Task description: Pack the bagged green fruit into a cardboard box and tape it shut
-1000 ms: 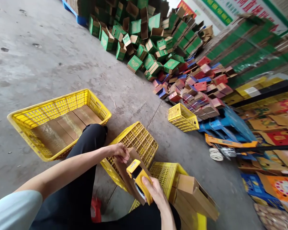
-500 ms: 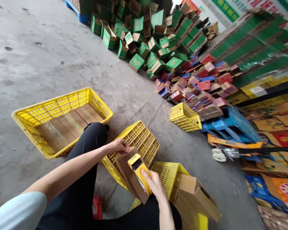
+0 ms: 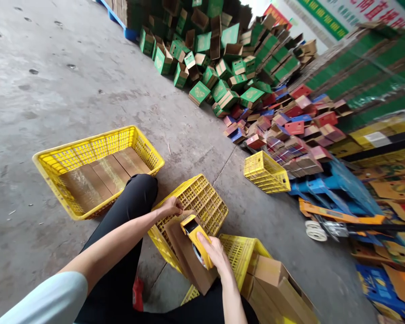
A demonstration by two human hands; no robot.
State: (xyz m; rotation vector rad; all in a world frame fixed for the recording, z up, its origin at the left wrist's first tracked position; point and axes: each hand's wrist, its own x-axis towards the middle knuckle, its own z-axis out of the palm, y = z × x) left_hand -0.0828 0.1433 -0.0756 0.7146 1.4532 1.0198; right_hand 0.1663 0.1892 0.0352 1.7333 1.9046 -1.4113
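Note:
In my right hand (image 3: 214,252) is a yellow tape dispenser (image 3: 196,238), with part of the tape roll showing at its lower side. It lies over a brown cardboard box (image 3: 186,252) that leans on an upturned yellow crate (image 3: 202,200) between my knees. My left hand (image 3: 173,206) is closed beside the box's upper edge, its fingers curled together. Whatever they pinch is too small to make out. To my left, a long yellow basket (image 3: 97,143) holds several taped cardboard boxes (image 3: 113,173) lying flat.
Right of my knee, another yellow crate (image 3: 234,252) holds cardboard boxes (image 3: 273,274). Farther off stand a small yellow crate (image 3: 266,173), a pallet jack (image 3: 337,216) and blue pallets (image 3: 344,184). Green cartons (image 3: 219,87) and red cartons (image 3: 295,126) are heaped behind. Something red (image 3: 138,292) lies below me.
The view has swung slightly left, so the surroundings sit farther right. The tape dispenser has turned a little on the box, showing more of its roll. Both hands keep nearly the same places.

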